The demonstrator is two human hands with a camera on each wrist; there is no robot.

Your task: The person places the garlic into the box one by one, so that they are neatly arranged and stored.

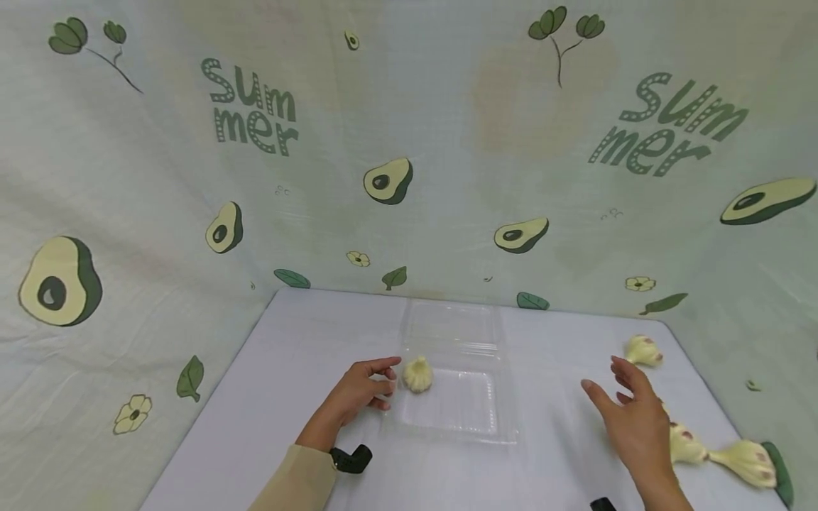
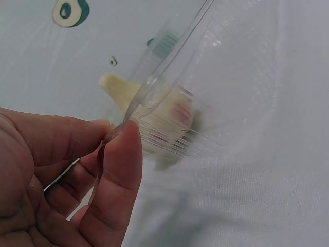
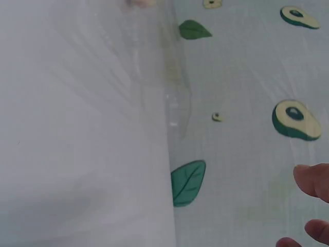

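A clear plastic clamshell box [image 1: 463, 401] lies unfolded on the white table, its lid [image 1: 452, 323] laid back toward the cloth wall. Inside its left part sits one pale garlic bulb [image 1: 418, 375]. Beside that bulb, my left hand [image 1: 364, 390] pinches the box's left edge. The left wrist view shows thumb and finger on the thin plastic edge, with a purple-marked garlic bulb [image 2: 167, 116] seen through the plastic. My right hand [image 1: 639, 419] hovers over the table's right side, fingers apart and holding nothing. It partly covers one of the garlic bulbs [image 1: 686, 446] there.
Another garlic bulb [image 1: 642, 350] lies at the back right, and one more [image 1: 748, 463] near the right edge by a dark green object [image 1: 778, 468]. A cloth printed with avocados [image 1: 388, 181] rises behind the table and along its sides.
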